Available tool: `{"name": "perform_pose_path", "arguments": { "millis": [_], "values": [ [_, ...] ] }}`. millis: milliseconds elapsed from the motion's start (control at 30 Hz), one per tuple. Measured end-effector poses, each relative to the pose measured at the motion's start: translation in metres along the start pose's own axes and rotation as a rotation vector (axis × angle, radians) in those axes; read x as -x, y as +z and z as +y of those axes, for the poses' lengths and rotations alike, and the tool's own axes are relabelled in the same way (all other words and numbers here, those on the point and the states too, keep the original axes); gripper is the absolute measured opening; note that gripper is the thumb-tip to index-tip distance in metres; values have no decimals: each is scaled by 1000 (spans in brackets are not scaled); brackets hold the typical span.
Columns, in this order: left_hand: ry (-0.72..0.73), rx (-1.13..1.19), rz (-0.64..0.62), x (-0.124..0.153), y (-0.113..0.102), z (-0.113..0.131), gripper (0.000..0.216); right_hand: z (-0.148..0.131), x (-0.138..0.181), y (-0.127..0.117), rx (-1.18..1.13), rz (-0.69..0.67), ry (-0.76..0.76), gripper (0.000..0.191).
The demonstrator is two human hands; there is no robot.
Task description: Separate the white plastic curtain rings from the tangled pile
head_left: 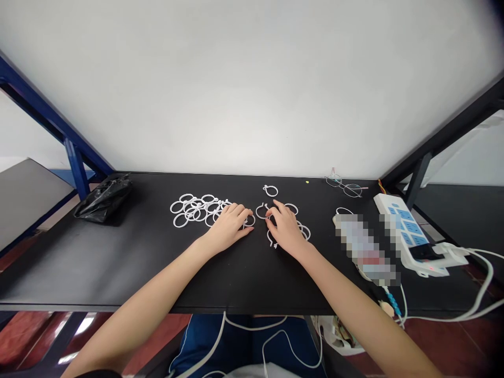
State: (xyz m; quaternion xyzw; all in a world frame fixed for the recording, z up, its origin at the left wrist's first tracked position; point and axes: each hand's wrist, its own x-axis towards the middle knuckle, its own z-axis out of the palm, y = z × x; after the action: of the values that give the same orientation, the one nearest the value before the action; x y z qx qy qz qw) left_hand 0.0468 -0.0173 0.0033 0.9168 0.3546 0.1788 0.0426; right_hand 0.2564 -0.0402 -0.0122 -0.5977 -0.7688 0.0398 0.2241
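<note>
Slim white plastic rings with small knobs lie on the black table, many of them overlapping in a pile [195, 210] at the left. My left hand [230, 226] rests at that pile's right end, its thumb and forefinger around a white ring [251, 220]. Across a small gap, my right hand [286, 228] bends its fingers down over several more rings and appears to grip one; its palm hides part of them. By its fingertips lies a ring with parted ends [260, 211]. Another ring [271, 191] sits alone farther back.
At the right are eyeglasses [352, 190], a blurred-out phone [364, 247] with a cable, and a white power strip [407, 231] with plugs. A crumpled black plastic bag [105, 199] lies far left. A white wall [244, 105] rises behind the table [137, 262].
</note>
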Motion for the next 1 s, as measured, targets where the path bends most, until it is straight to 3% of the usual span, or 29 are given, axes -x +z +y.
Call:
{"name": "perform_pose_path", "arguments": {
  "millis": [467, 1000],
  "values": [
    [12, 9, -20, 0, -1, 1, 16, -1, -2, -2, -132, 13, -47, 10],
    [22, 27, 4, 0, -5, 3, 14, -10, -2, -8, -412, 149, -56, 9]
  ]
}}
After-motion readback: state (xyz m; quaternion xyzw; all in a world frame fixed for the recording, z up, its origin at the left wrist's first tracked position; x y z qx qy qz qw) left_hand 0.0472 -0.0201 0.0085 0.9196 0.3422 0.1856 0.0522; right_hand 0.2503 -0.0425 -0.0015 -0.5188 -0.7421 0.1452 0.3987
